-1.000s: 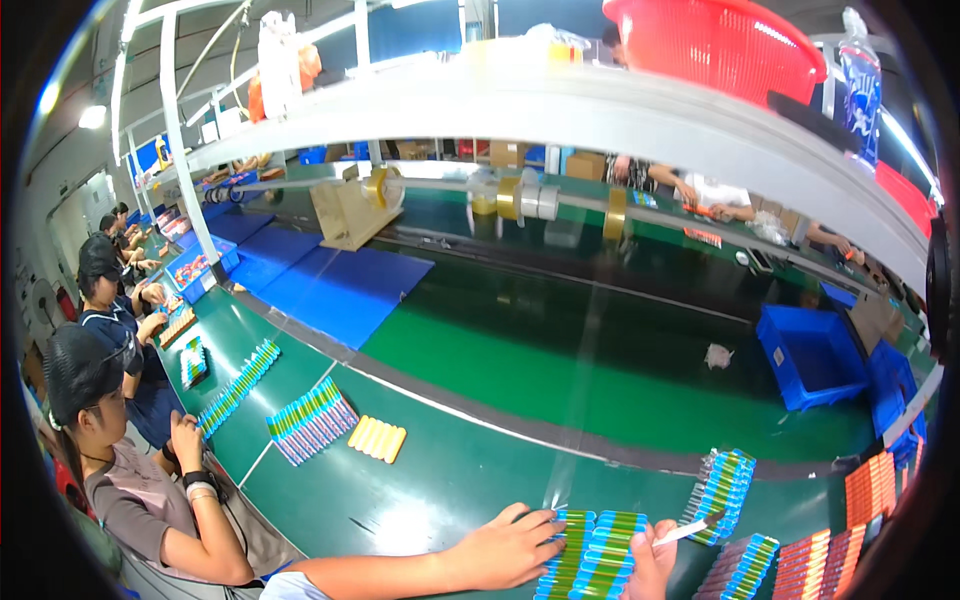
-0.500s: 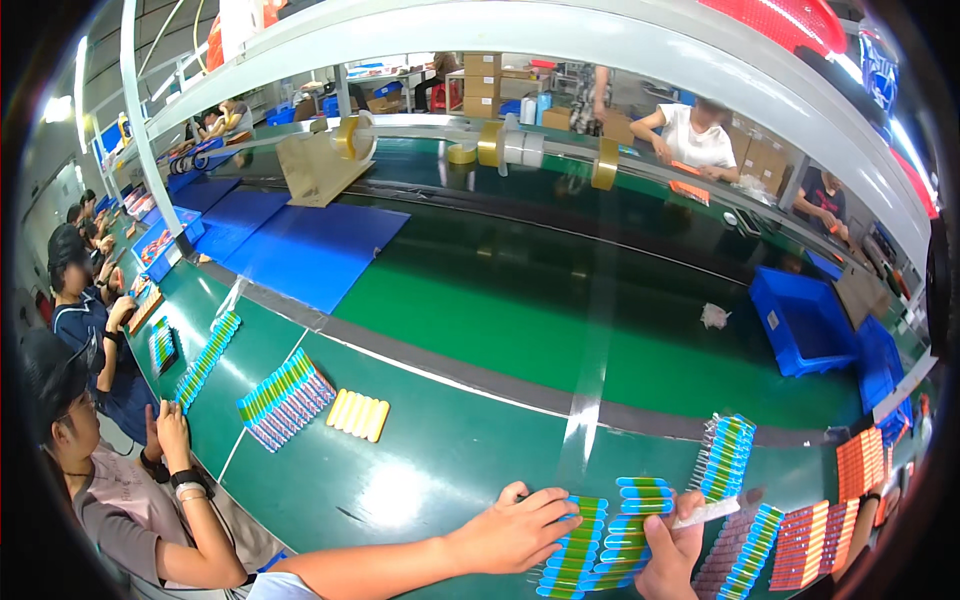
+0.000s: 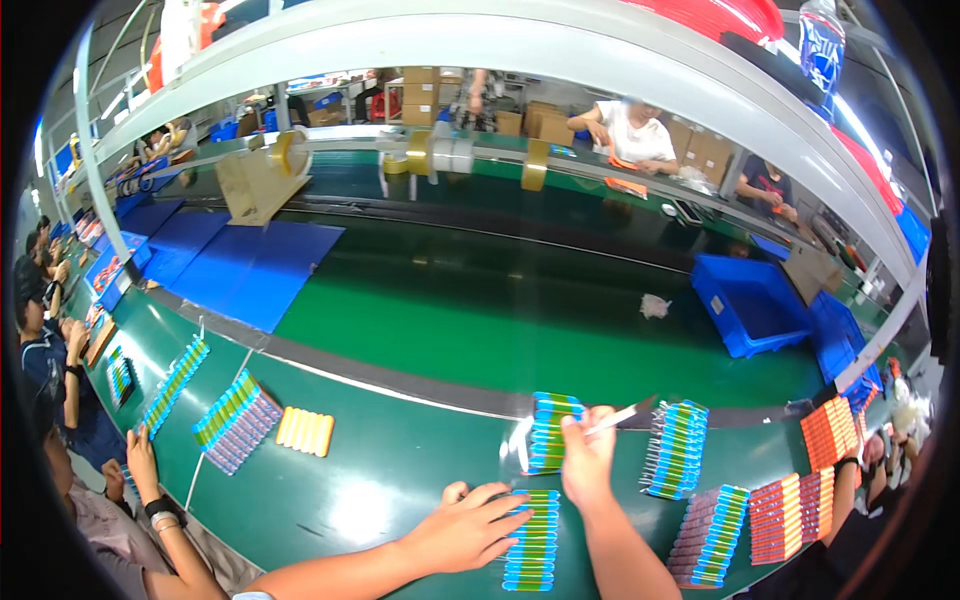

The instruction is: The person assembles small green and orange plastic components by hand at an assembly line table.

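Observation:
My left hand lies at the left edge of a row of blue-and-green sticks that look like wrapped battery cells. Its fingers are stretched out, their tips touching the row. Farther from me, my right hand is closed on a thin white strip-like tool, which points up to the right. The same hand also grips the right side of a second blue-and-green row, now apart from the first. What the tool is exactly cannot be made out.
More blue-and-green rows stand at right, beside orange ones. Yellow sticks and another row lie left. Beyond the bench edge is a green belt with a blue bin. Co-workers sit at left, others opposite and right.
My right hand has carried its row away from me, separating it from the row by my left hand. The whole view has swung right, so the scene sits farther left.

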Action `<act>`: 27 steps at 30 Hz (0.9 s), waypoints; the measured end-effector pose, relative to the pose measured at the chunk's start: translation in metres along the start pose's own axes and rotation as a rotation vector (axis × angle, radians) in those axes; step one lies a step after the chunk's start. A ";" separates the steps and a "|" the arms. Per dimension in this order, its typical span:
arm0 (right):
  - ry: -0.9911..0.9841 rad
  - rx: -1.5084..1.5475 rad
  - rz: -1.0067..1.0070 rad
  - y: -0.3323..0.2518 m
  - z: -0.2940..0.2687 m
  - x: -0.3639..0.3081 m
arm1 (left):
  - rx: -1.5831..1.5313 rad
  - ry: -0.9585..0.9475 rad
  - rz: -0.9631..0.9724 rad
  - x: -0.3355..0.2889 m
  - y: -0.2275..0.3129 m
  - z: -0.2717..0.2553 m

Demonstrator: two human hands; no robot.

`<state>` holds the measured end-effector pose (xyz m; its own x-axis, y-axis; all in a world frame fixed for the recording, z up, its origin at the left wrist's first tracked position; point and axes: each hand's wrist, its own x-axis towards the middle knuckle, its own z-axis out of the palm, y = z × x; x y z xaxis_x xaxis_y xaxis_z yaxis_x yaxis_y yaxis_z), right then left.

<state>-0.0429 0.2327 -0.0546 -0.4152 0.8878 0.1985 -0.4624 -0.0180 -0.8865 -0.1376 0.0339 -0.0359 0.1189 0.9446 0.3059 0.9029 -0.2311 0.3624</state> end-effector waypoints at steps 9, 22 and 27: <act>0.003 -0.068 -0.114 0.004 0.001 -0.001 | 0.018 -0.079 -0.050 0.006 0.004 -0.009; -0.095 -0.137 -0.165 -0.005 0.001 -0.005 | 0.045 -0.092 0.017 0.009 0.005 -0.012; -0.084 -0.130 -0.185 0.006 0.007 -0.007 | 0.057 -0.102 0.012 0.011 0.002 -0.015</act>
<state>-0.0485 0.2231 -0.0581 -0.3989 0.8292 0.3915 -0.4344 0.2051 -0.8771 -0.1411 0.0400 -0.0191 0.1683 0.9614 0.2178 0.9229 -0.2313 0.3078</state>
